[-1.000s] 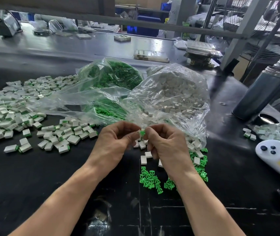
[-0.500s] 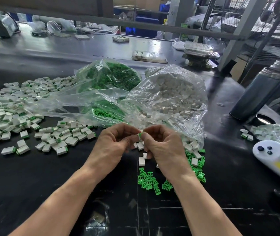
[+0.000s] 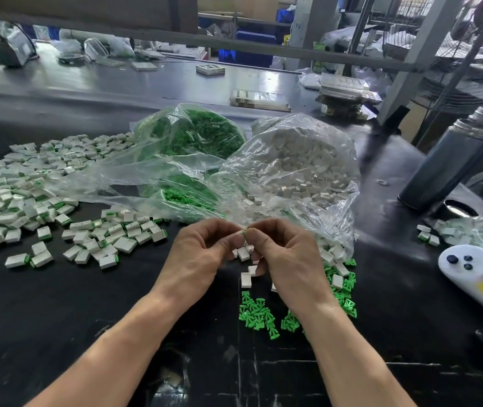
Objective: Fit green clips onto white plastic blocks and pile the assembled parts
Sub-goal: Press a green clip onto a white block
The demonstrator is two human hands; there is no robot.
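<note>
Many assembled parts [image 3: 37, 195] lie piled left; both hands, left [image 3: 202, 254] and right [image 3: 284, 257], pinch one green clip [image 3: 244, 231]; full bags remain.

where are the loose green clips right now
In the head view the loose green clips lie on the black table just below and right of the right hand, near the mouth of the bag of white blocks.

A single wide-angle, head-worn camera looks forward and down across a black worktop [image 3: 58, 318]. Both forearms reach in from the near edge, close to the lens; the far edge and shelving curve above.
</note>
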